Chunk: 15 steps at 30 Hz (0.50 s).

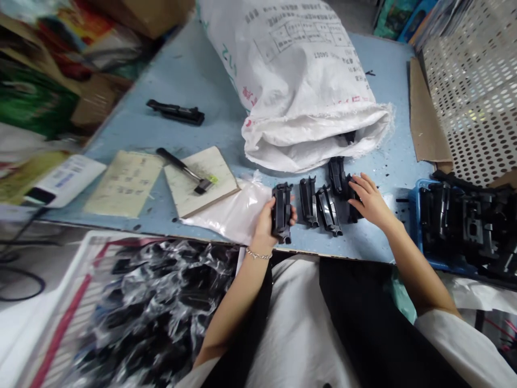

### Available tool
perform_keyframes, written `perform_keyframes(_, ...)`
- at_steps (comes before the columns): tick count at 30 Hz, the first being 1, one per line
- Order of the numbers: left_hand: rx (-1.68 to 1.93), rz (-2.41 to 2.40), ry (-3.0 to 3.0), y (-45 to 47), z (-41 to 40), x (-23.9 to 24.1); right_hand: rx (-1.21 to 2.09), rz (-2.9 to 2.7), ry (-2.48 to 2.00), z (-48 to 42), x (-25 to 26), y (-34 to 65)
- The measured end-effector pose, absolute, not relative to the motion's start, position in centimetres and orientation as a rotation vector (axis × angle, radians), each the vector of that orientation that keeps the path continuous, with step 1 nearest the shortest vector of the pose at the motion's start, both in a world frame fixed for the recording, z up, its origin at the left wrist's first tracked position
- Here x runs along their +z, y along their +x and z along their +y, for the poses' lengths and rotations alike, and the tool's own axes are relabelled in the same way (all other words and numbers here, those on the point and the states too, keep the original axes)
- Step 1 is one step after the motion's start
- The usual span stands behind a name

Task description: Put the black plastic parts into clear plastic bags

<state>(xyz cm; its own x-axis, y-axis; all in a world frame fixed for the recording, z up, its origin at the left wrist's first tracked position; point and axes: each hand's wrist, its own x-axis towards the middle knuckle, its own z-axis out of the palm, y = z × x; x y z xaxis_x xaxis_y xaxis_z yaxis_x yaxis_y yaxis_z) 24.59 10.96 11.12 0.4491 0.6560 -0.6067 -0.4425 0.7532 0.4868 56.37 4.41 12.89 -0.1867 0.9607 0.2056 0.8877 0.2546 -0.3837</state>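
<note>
My left hand, a chain bracelet at its wrist, is closed around a long black plastic part near the table's front edge. To the right of it, two similar black parts lie side by side on the blue table. Another black part lies farther back, by the mouth of a white woven sack. My right hand is open, its fingers stretched over one more black part, which they partly hide; whether they touch it I cannot tell.
At the right edge stands a blue basket piled with black parts. A hammer rests on a pad, beside a clear plastic bag. One black part lies back left. Below the table, a crate holds bagged dark pieces.
</note>
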Motion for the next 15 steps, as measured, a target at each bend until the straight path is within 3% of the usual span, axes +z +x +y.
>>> perform_keyframes(4, 0.353, 0.762, 0.489, 21.8, 8.3, 12.0, 0.302, -2.283, -1.368, 3.1, 16.7, 49.6)
perform_keyframes(8, -0.041, 0.61, 0.662, 20.8, 5.8, 13.2, 0.458, -2.529, -1.045, 1.9, 17.4, 44.7)
perform_keyframes(12, 0.369, 0.975, 1.109, 18.9, 7.0, 13.0, 0.657, -2.379, -1.242, 1.7, 15.9, 45.4)
perform_keyframes(15, 0.726, 1.5, 1.72, 17.1, 9.3, 11.3, 0.92, -1.889, -1.478, 1.9, 14.7, 46.2)
